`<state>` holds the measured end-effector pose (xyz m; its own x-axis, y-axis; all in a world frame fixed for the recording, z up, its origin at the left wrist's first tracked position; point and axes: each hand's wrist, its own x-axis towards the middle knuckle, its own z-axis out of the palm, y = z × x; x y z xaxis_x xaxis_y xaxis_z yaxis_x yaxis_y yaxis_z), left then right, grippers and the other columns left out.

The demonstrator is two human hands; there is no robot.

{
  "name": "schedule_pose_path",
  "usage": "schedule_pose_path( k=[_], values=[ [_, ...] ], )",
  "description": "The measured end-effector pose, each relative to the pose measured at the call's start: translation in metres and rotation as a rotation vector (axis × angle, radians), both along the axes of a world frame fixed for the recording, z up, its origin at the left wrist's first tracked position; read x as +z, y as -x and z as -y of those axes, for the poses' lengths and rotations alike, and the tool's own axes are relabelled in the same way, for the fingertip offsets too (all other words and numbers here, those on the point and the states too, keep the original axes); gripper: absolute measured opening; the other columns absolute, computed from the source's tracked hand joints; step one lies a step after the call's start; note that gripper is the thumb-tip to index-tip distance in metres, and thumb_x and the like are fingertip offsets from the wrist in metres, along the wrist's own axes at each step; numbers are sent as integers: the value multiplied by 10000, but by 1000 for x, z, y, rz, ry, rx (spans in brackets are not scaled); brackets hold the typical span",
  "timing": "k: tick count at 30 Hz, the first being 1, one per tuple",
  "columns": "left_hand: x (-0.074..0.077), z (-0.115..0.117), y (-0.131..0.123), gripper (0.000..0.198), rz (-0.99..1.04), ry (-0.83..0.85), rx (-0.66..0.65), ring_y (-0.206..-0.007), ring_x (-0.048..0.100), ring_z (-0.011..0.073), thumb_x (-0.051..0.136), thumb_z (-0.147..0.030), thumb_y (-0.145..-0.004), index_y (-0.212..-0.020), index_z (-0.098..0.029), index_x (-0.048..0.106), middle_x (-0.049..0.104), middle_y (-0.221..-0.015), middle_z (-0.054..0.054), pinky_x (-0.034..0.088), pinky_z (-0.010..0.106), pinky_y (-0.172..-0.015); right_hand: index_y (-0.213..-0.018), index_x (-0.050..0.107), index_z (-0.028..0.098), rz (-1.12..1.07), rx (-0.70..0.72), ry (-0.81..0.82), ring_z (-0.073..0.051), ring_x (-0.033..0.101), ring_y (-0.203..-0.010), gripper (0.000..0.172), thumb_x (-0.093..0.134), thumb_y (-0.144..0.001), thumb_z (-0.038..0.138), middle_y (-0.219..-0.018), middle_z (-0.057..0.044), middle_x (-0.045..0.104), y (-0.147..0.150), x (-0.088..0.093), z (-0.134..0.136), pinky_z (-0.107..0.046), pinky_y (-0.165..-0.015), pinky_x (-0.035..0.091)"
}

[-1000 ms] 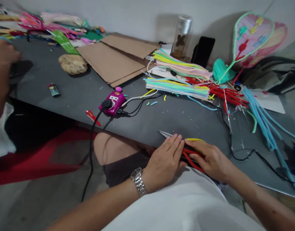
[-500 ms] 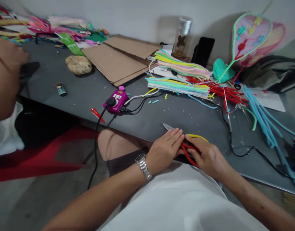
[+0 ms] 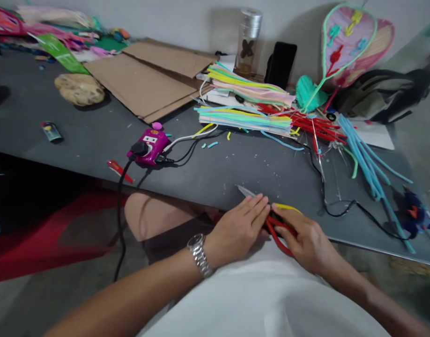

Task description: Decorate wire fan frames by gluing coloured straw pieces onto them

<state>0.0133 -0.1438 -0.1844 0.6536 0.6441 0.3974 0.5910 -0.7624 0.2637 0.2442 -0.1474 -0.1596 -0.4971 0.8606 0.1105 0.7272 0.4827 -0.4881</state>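
My left hand (image 3: 238, 231), with a steel wristwatch (image 3: 199, 255) on its wrist, lies over the base of a pointed metal blade (image 3: 245, 190). My right hand (image 3: 302, 238) pinches red strands (image 3: 276, 234), which also touch my left fingertips. A yellow pipe cleaner (image 3: 287, 207) curves just beyond my right fingers. My hands hide where the blade and the strands meet, so I cannot tell whether they are one tool.
The dark table's front edge (image 3: 215, 201) runs just beyond my hands, above my knee. Stacked pipe cleaners (image 3: 245, 119), loose blue ones (image 3: 369, 171), a magenta power socket (image 3: 148, 147), black cables (image 3: 323, 187) and cardboard sheets (image 3: 137, 84) lie on the table.
The table scene has shifted left and up in view. The person at the left edge has gone from view. My hands stay on the blade and red strands.
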Motion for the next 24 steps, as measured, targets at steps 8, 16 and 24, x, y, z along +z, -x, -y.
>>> schedule_pose_path(
  k=[8, 16, 24],
  values=[
    [5, 9, 7, 526, -21, 51, 18, -1493, 405, 306, 505, -279, -1038, -1479, -1, 443, 509, -1522, 251, 436, 477, -1211, -1354, 641, 170, -9, 102, 50, -257, 717, -1161, 404, 501, -976, 191, -1274, -132, 731, 7, 7, -3, -422, -979, 621],
    [4, 8, 5, 549, -24, 77, -21, -1538, 309, 300, 494, -265, -1038, -1507, 2, 393, 458, -1557, 260, 398, 482, -1236, -1381, 620, 179, -1, 98, 5, -265, 711, -1171, 414, 481, -993, 208, -1288, -137, 723, 1, 4, -1, -440, -976, 621],
    [5, 0, -10, 572, -86, 102, -30, -1549, 267, 323, 484, -284, -1042, -1508, 28, 371, 393, -1599, 264, 344, 477, -1255, -1369, 622, 151, 21, -51, -27, -295, 700, -1190, 417, 475, -983, 208, -1299, -157, 713, -9, -1, 2, -489, -1006, 599]
  ],
)
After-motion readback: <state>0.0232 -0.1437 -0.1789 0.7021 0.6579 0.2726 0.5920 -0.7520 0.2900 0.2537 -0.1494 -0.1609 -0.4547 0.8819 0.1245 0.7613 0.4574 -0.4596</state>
